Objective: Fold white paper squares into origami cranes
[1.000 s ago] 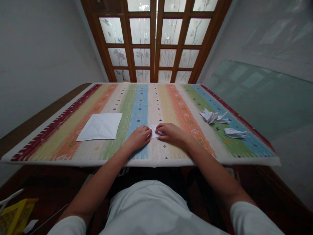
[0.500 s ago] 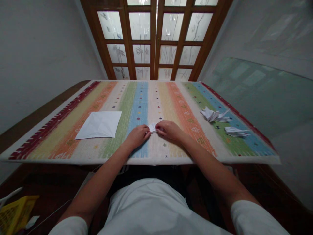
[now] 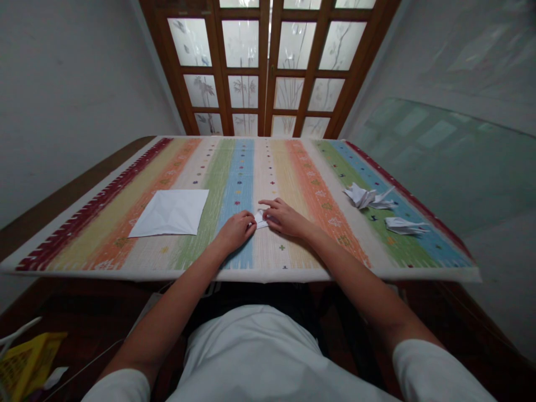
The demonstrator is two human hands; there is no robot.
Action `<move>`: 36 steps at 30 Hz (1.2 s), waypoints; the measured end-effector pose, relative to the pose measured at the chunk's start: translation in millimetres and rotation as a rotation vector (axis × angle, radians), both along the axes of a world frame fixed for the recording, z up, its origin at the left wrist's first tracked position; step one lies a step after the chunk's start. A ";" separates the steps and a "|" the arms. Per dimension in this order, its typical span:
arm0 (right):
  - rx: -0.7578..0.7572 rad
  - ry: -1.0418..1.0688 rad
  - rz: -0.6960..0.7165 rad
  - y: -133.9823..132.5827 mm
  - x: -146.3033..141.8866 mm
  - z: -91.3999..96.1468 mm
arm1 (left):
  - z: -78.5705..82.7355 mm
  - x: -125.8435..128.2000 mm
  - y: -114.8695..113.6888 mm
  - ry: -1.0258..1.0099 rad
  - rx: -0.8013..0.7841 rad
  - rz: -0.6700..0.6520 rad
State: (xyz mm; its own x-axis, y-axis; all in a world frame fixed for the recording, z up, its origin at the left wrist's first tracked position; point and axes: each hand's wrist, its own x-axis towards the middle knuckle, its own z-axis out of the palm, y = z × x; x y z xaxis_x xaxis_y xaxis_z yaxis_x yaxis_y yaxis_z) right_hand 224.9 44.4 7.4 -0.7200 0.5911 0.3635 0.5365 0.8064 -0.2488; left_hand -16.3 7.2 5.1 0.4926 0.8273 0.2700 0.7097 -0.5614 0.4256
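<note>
A small folded piece of white paper lies on the striped cloth near the table's front middle. My left hand is closed, its fingers pinching the paper's left edge. My right hand rests on the paper's right side, thumb and lower fingers pinched on it, index finger stretched out to the left above it. Most of the paper is hidden under both hands.
A flat white sheet lies to the left on the striped tablecloth. Folded white paper shapes and another one sit at the right. A yellow object lies on the floor at lower left. Wooden glazed doors stand behind.
My right hand has shifted slightly and its index finger now stretches out over the small paper. The left hand keeps its pinch. The view rose a little early on.
</note>
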 end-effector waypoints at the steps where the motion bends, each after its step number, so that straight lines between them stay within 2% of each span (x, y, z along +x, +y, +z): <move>1: -0.024 -0.003 0.021 0.9 -0.6 -0.2 | -1.0 -0.6 0.5 -0.017 0.000 0.004; 5: -0.114 0.039 0.052 3.2 -0.9 -2.0 | -2.5 -2.4 1.7 -0.064 -0.016 0.012; 10: -0.120 0.078 -0.024 0.6 3.0 1.8 | -1.3 -3.0 0.5 -0.110 -0.038 0.055; 14: -0.123 0.070 -0.033 0.0 4.9 4.5 | -1.3 -3.6 -0.1 -0.102 -0.018 0.036; 25: -0.100 0.046 -0.036 5.1 1.3 -1.6 | -4.5 -1.9 4.6 0.010 0.042 -0.021; 29: -0.100 0.036 -0.032 4.5 3.2 -1.6 | -2.1 -1.0 1.5 0.081 0.065 -0.021; 33: -0.129 0.062 -0.098 3.9 7.1 -1.8 | 2.4 -0.6 -3.8 0.153 0.096 0.025; 36: -0.149 0.070 -0.056 5.6 9.9 -2.5 | 5.0 0.1 -5.3 0.212 0.109 -0.009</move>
